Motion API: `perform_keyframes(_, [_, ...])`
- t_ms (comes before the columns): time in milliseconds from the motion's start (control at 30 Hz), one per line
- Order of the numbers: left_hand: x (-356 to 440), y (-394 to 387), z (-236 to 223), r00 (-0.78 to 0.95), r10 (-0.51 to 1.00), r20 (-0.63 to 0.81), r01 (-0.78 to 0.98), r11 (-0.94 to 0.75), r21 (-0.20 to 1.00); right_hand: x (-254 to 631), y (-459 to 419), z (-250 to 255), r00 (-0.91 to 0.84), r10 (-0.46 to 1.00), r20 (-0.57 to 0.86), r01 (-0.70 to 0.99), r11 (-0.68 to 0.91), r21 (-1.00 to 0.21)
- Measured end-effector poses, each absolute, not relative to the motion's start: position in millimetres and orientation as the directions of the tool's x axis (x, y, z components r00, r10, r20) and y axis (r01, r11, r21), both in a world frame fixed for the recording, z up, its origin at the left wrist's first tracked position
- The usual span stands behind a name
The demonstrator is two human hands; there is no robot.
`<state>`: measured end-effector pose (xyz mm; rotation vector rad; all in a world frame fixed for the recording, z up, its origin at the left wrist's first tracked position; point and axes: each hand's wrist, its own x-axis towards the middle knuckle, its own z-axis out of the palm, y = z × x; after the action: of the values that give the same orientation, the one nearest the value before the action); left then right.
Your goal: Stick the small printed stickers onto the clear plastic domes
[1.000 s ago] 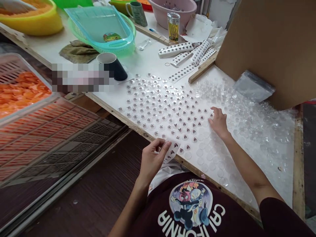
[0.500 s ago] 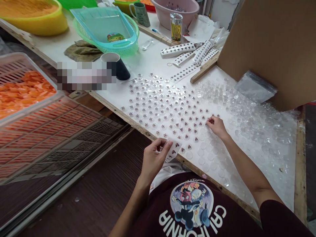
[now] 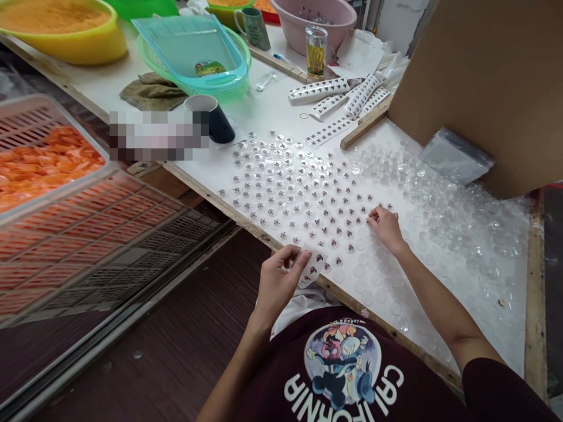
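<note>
My left hand [image 3: 284,281] pinches a white sticker sheet [image 3: 313,271] with small dark printed figures, at the table's front edge. Over the table, my right hand [image 3: 386,227] is closed, thumb and forefinger pressed together at a small dark-printed sticker [image 3: 368,220]. Its fingertips are down at the clear discs, and whether the sticker touches one I cannot tell. Left of this hand lie many clear round discs [image 3: 303,193], each bearing a printed sticker. Plain clear discs [image 3: 373,275] lie below and right of it, the farther ones heaped.
Rolled sticker sheets [image 3: 319,91] and a wooden strip [image 3: 367,126] lie at the back. A dark mug [image 3: 220,124], a glass [image 3: 315,51], a turquoise tray [image 3: 185,44] and a pink basin [image 3: 314,23] stand behind. Cardboard [image 3: 479,76] rises right; a crate of orange pieces [image 3: 53,155] stands left.
The view has shifted a little, so the table's things sit slightly farther right. The left hand and its sheet appear slightly farther right; the right hand stays almost in place, still pinching.
</note>
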<state>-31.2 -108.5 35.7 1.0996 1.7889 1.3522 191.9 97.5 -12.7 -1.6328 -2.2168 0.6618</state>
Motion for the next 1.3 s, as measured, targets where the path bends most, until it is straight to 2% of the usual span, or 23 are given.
perform_keyframes(367, [-34,-112,33,-0.461,0.887,0.009,0.254,0.123,0.959,200,93,-14,-0.27,0.963,-0.019,0.785,0.209,-0.584])
perform_keyframes(633, [-33,-111,31,-0.451,0.893,0.003,0.245,0.12,0.962,202,90,-14,-0.32,0.947,-0.021,0.814,0.263,-0.518])
perform_keyframes(767, [-33,-111,31,-0.449,0.894,0.0,0.24,0.12,0.963,201,88,-16,-0.318,0.948,0.011,0.804,0.276,-0.527])
perform_keyframes(1100, [-31,-112,34,-0.444,0.895,0.044,0.264,0.083,0.961,201,84,-12,-0.205,0.978,0.045,0.812,0.196,-0.55])
perform_keyframes(1200, [-30,-112,34,-0.449,0.893,0.046,0.255,0.079,0.964,199,72,5,-0.176,0.975,0.138,0.75,0.224,-0.622])
perform_keyframes(1300, [-27,-111,35,-0.456,0.889,0.048,0.246,0.074,0.966,183,40,30,-0.283,0.935,0.214,0.546,0.341,-0.765])
